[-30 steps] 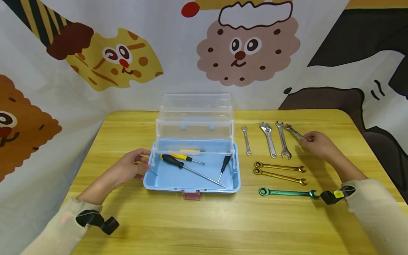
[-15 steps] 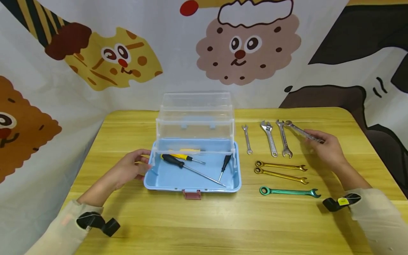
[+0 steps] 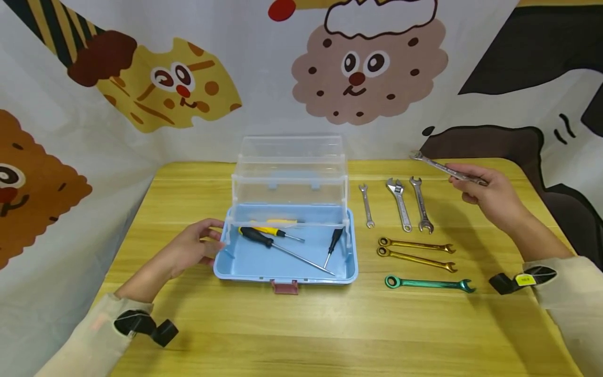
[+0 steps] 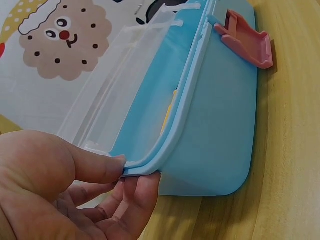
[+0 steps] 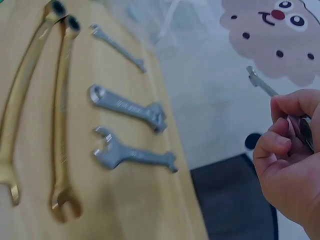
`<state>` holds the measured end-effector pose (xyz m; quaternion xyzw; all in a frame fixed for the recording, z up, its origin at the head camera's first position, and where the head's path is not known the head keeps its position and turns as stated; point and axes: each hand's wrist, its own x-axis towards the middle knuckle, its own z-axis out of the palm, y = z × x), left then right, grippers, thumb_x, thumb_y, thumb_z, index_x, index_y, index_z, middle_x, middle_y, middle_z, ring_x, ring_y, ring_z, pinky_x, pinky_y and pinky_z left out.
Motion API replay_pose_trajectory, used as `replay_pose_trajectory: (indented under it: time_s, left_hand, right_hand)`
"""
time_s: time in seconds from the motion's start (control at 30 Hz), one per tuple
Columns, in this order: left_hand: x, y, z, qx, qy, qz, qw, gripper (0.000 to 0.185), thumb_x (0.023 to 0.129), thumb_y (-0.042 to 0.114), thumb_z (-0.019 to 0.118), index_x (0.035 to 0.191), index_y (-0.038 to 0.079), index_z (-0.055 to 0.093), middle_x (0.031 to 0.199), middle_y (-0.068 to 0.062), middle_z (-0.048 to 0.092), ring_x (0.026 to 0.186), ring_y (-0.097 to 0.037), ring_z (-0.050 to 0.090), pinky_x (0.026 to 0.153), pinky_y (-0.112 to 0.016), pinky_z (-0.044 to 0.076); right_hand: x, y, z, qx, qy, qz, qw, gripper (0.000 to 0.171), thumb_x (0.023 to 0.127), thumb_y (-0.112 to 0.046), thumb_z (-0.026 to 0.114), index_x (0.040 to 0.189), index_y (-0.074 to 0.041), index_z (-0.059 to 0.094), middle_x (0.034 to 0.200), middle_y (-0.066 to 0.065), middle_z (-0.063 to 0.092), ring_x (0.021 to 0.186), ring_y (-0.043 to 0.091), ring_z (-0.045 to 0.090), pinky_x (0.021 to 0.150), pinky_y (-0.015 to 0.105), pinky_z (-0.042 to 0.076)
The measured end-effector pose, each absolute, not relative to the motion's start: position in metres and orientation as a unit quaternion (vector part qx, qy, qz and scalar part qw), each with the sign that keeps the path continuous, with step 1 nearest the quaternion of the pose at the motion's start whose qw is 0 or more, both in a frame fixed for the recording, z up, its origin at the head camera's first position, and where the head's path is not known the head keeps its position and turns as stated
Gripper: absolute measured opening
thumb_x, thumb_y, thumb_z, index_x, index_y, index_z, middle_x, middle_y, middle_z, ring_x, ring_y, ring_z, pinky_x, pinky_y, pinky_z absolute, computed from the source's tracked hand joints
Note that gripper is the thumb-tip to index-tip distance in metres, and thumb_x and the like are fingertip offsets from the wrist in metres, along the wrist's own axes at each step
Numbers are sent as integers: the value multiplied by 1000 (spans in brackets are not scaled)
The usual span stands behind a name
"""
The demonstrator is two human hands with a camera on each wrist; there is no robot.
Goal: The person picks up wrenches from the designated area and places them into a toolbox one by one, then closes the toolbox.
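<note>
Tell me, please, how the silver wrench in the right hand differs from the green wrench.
The silver wrench is plain metal-coloured; the green wrench is shiny green. The silver wrench is held up in the right hand, while the green wrench lies on the table. In the head view, the silver wrench slants; the green wrench is nearly level. Both are outside the blue toolbox.

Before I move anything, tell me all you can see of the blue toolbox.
The blue toolbox looks like plastic, a rectangular tray with rounded corners. Its pink latch juts out from the front, unfastened. The clear lid is open, raised at the back. The box sits upright on the wood-grained table, left of the green wrench, with screwdrivers lying inside. The left hand pinches its left rim, thumb on top.
</note>
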<state>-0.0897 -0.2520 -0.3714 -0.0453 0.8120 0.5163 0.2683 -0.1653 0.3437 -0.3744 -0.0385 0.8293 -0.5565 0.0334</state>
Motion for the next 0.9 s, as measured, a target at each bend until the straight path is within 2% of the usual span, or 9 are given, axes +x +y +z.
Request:
replay_pose_trajectory:
  time_s: [0.1, 0.2, 0.4, 0.5, 0.67, 0.9]
  left_hand:
    - [-90, -252, -372, -40, 810, 520, 268, 50, 101, 1, 58, 147, -5, 39, 118, -21, 50, 89, -26, 60, 71, -36, 59]
    - [-91, -252, -372, -37, 808, 523, 268, 49, 101, 1, 58, 147, -5, 39, 118, -21, 50, 89, -26, 60, 71, -36, 59]
    - [-90, -252, -371, -36, 807, 526, 267, 49, 101, 1, 58, 146, -5, 40, 117, -20, 51, 88, -25, 60, 70, -36, 59]
    - [-91, -252, -372, -32, 806, 527, 267, 49, 101, 1, 58, 146, -5, 40, 116, -20, 50, 87, -25, 60, 71, -38, 59]
    - [-90, -252, -372, -32, 805, 530, 266, 49, 101, 1, 59, 146, -5, 40, 116, -20, 50, 88, -25, 60, 70, -37, 59]
    - [-89, -253, -372, -38, 806, 527, 267, 49, 101, 1, 59, 146, -5, 40, 117, -20, 50, 89, -26, 60, 70, -36, 59]
  right_hand:
    - [-174, 333, -362, -61, 792, -606, 40, 35, 104, -9, 59, 138, -11, 64, 100, -8, 67, 78, 11, 47, 56, 24, 37]
    - [-181, 321, -351, -84, 754, -650, 47, 34, 102, -3, 59, 135, -7, 65, 99, -2, 68, 73, 15, 42, 57, 32, 30]
    - [-193, 299, -332, -125, 729, -670, 63, 33, 101, 2, 58, 131, -6, 67, 98, -1, 70, 63, 18, 34, 60, 36, 24]
    - [-199, 287, -327, -143, 692, -702, 83, 34, 100, 7, 55, 129, -4, 69, 98, 1, 72, 65, 18, 35, 61, 36, 22]
    - [-211, 264, -320, -147, 682, -709, 101, 32, 100, 6, 58, 126, -5, 71, 98, 2, 70, 68, 16, 39, 57, 33, 25]
    - [-228, 235, -315, -132, 721, -672, 108, 29, 99, -2, 63, 124, -11, 74, 99, -1, 71, 61, 15, 35, 52, 26, 31]
